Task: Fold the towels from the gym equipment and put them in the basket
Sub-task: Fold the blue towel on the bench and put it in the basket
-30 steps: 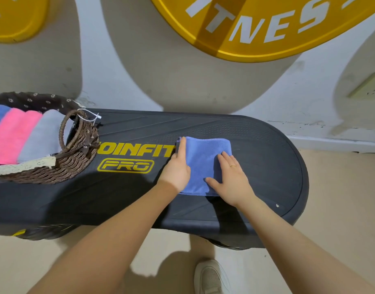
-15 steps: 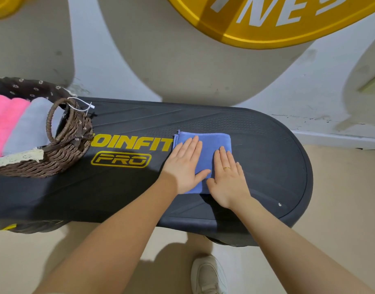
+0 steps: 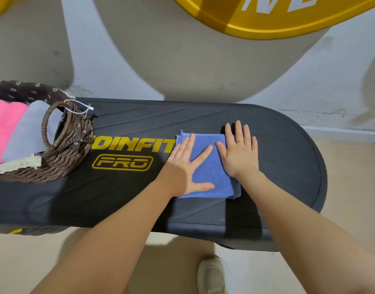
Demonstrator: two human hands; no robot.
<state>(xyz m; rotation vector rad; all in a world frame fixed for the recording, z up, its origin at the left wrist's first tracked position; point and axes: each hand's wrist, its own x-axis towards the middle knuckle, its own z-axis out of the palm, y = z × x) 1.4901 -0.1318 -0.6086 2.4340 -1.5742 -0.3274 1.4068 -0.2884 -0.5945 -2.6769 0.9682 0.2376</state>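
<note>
A wicker basket (image 3: 61,158) sat at the far left end of a black exercise platform (image 3: 277,166), well to the left of the person's hands. Rolled pink towels (image 3: 4,132) and a grey towel (image 3: 27,134) lay side by side inside it, against a dark flowered lining (image 3: 23,92) with a pale lace trim (image 3: 17,164) along the near rim. A looped handle (image 3: 53,122) rose from the basket's right side with a white tag string (image 3: 80,107) tied to it. Yellow lettering (image 3: 131,145) on the platform ran between the basket and the left hand.

The left hand (image 3: 182,170) lay flat with fingers spread and straight, pressing the left half of a folded blue towel (image 3: 209,172), its thumb stretched along the towel's near edge. The towel lay directly under both palms on the platform's middle. The right hand (image 3: 239,153) lay flat too, fingers straight and together, resting on the towel's right edge, fingertips reaching past it onto the black surface; a gold ring (image 3: 240,141) showed on one finger. Neither hand gripped anything. Below the right forearm, a pale shoe (image 3: 214,274) stood on the beige floor (image 3: 351,209). A yellow sign (image 3: 267,22) hung on the wall beyond.
</note>
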